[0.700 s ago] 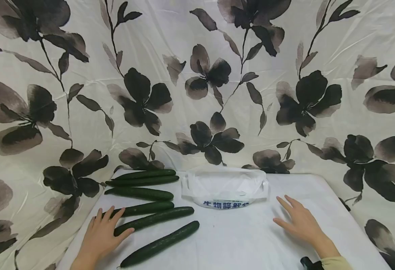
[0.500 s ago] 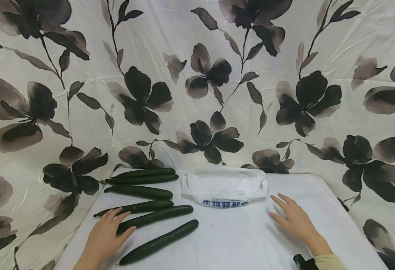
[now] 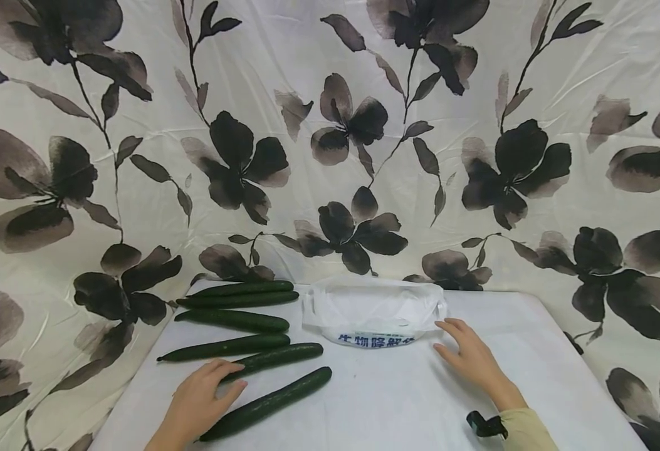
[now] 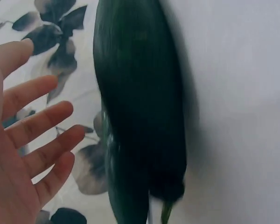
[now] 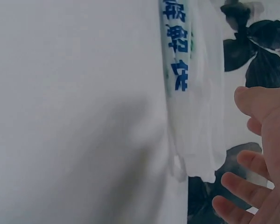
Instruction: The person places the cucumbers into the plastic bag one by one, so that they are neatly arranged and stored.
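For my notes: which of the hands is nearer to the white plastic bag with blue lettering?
Right. The right hand is by the right end of the bag; the left hand is farther away, at the long green cucumbers.

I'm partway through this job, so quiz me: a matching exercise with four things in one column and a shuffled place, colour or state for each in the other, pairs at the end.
Things
1. plastic bag
2. nearest cucumber
3. left hand
4. right hand

Descriptions
A. Open, beside the lettered object
B. Dark green, lying at a slant
C. Partly hides the second-nearest cucumber in the head view
D. White, with blue characters

Right pairs
1 - D
2 - B
3 - C
4 - A
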Available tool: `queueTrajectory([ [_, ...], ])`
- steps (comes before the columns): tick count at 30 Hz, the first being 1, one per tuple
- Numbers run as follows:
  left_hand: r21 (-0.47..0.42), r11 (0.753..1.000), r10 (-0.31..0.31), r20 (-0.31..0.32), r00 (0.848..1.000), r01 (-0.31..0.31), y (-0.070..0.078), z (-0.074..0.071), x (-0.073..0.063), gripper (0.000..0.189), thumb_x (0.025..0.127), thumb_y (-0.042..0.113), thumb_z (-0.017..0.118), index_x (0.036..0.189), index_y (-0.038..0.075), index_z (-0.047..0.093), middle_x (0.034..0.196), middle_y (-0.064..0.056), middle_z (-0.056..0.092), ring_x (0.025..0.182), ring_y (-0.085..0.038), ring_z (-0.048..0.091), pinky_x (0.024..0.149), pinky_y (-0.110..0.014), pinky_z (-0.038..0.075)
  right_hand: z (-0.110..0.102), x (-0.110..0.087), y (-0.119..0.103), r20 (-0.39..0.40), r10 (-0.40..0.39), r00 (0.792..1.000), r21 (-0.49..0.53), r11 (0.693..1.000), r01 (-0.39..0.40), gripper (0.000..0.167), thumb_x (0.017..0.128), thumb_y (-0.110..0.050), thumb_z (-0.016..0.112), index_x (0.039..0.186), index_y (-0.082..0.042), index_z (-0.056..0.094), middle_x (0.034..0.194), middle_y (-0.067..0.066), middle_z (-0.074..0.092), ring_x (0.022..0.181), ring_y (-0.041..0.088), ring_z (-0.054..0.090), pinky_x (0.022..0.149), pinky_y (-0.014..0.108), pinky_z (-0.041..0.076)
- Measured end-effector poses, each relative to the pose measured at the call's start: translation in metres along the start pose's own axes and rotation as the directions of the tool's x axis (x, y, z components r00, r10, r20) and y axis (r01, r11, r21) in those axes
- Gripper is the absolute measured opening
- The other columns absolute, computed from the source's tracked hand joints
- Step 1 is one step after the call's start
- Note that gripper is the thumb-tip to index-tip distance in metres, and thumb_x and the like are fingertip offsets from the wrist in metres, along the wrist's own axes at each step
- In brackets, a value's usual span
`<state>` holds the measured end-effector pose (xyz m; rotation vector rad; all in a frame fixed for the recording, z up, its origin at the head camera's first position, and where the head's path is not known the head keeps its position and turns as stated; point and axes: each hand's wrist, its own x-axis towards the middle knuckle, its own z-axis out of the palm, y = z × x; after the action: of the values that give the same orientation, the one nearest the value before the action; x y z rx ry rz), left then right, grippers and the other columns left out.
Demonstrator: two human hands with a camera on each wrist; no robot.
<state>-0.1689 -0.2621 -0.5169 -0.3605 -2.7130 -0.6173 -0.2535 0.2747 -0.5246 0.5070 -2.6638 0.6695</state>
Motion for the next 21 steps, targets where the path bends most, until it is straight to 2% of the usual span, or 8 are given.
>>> queueTrajectory([
  [3,-0.042,0.998,-0.035,0.066,0.997,0.038,0.008,0.006,0.003,0.028,0.085,0.038,0.076,0.110,0.026,0.073,0.102,0.015,0.063,0.096,-0.015,0.064,0.079,-0.044,0.053,0.003,0.010,0.003,0.013,0.016,1.000,0.026,1.000,-0.017,0.046,0.089,-0.023,0.073,0.130,-0.006,0.060,0.131,0.019,0.052,0.120,0.039,0.050,0.095,0.057,0.041],
  [7,-0.095,0.994,-0.051,0.111,0.993,0.061,0.017,0.016,0.005,0.025,0.085,0.036,0.076,0.108,0.027,0.073,0.102,0.021,0.061,0.100,-0.012,0.063,0.082,-0.043,0.052,0.004,0.026,0.009,0.033,0.044,0.999,0.046,0.998,-0.045,0.046,0.090,-0.022,0.072,0.130,-0.005,0.059,0.131,0.021,0.051,0.122,0.040,0.048,0.098,0.058,0.038],
  [11,-0.128,0.991,-0.016,0.133,0.991,0.033,0.022,0.026,0.010,0.024,0.087,0.038,0.073,0.108,0.027,0.072,0.103,0.023,0.059,0.101,-0.010,0.062,0.083,-0.042,0.052,0.005,0.042,0.014,0.024,0.053,0.998,0.051,0.997,-0.054,0.044,0.088,-0.020,0.073,0.127,-0.003,0.061,0.131,0.025,0.050,0.121,0.044,0.046,0.099,0.059,0.036],
  [14,-0.133,0.991,0.011,0.150,0.989,0.009,0.025,0.029,0.011,0.025,0.088,0.041,0.071,0.108,0.026,0.072,0.102,0.022,0.059,0.101,-0.011,0.062,0.082,-0.043,0.052,0.009,0.054,0.018,0.035,0.069,0.997,0.053,0.996,-0.070,0.043,0.088,-0.020,0.073,0.126,-0.002,0.062,0.133,0.029,0.047,0.122,0.048,0.043,0.099,0.061,0.035],
  [18,-0.137,0.991,0.021,0.203,0.979,0.007,0.027,0.030,0.010,0.030,0.089,0.048,0.067,0.110,0.027,0.071,0.104,0.023,0.058,0.101,-0.011,0.061,0.081,-0.042,0.052,0.017,0.065,0.022,0.089,0.121,0.989,0.061,0.990,-0.127,0.045,0.089,-0.025,0.072,0.126,-0.002,0.062,0.138,0.034,0.038,0.123,0.054,0.038,0.098,0.065,0.034],
  [21,-0.155,0.988,0.035,0.243,0.969,0.003,0.031,0.032,0.012,0.035,0.090,0.053,0.063,0.111,0.026,0.071,0.106,0.022,0.057,0.102,-0.011,0.061,0.081,-0.041,0.052,0.019,0.073,0.027,0.099,0.151,0.984,0.078,0.984,-0.159,0.045,0.089,-0.027,0.071,0.125,-0.003,0.063,0.141,0.035,0.033,0.125,0.057,0.035,0.098,0.068,0.032],
])
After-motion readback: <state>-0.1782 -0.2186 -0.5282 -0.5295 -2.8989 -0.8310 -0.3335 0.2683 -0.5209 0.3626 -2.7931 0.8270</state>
